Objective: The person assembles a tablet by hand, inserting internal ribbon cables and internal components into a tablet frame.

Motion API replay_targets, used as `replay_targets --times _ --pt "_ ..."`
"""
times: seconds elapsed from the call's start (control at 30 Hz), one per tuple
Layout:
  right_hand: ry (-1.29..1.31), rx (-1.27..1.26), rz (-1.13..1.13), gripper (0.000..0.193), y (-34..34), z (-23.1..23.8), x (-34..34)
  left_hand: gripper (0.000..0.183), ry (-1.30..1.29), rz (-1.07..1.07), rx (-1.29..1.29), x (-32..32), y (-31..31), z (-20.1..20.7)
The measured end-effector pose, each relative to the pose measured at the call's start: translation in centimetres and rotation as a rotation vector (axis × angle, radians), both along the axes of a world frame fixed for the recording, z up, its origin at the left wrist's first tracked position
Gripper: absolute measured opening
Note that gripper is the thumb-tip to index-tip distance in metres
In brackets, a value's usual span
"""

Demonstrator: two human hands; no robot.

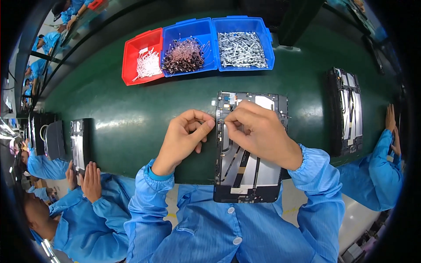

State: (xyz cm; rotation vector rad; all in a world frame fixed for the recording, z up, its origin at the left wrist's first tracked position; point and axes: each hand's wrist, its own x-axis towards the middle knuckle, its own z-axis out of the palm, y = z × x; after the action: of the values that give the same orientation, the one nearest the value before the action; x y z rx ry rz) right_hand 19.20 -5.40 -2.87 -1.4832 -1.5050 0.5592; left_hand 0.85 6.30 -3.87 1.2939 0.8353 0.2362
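An opened tablet (253,173) with a black frame, silver battery panels and dark flat cables lies before me, its near end reaching past the table edge. My right hand (259,127) is over its upper half, thumb and forefinger pinched near the left rim. A tiny dark piece seems to show at those fingertips, too small to name. Just beyond the tablet's left rim, my left hand (189,136) has thumb and forefinger pressed together and the other fingers curled. Whatever lies between those left fingertips is hidden. Both pinches are close together but apart.
Across the green table (144,105) stand a red bin (128,65) of white parts, a blue bin (175,33) of thin-wired dark parts, and a blue bin (239,24) of silvery strips. Stacked tablets (346,109) stand right, another tablet (79,144) left. Co-workers flank me.
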Motion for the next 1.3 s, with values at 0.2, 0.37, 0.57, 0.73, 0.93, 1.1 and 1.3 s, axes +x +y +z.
replay_targets --times 0.2,0.37,0.57,0.73,0.93,1.1,1.3 --pt "-0.074 -0.041 0.013 0.01 -0.1 0.0 0.1 0.017 0.01 -0.011 0.004 0.3 0.2 0.2" --pt "-0.132 0.03 0.013 0.008 0.0 -0.3 0.1 0.014 0.028 -0.037 0.028 0.5 0.4 0.4" --pt "-0.148 0.034 0.02 0.009 0.1 -0.3 0.2 0.013 0.048 -0.055 0.067 0.7 0.5 0.6" --pt "-0.17 0.047 0.022 0.01 0.0 -0.3 0.2 0.011 0.055 -0.055 0.064 0.9 0.5 1.1" --pt "-0.181 0.063 0.026 0.011 0.0 -0.6 0.3 0.006 0.046 -0.033 0.062 1.2 0.2 1.2" --pt "-0.177 0.068 0.021 0.012 0.0 -0.6 0.3 0.005 0.025 -0.009 0.066 1.4 -0.1 1.1" --pt "-0.11 -0.017 0.019 0.008 -0.2 -0.2 0.2 0.008 0.009 0.029 0.044 1.5 -0.4 1.0"
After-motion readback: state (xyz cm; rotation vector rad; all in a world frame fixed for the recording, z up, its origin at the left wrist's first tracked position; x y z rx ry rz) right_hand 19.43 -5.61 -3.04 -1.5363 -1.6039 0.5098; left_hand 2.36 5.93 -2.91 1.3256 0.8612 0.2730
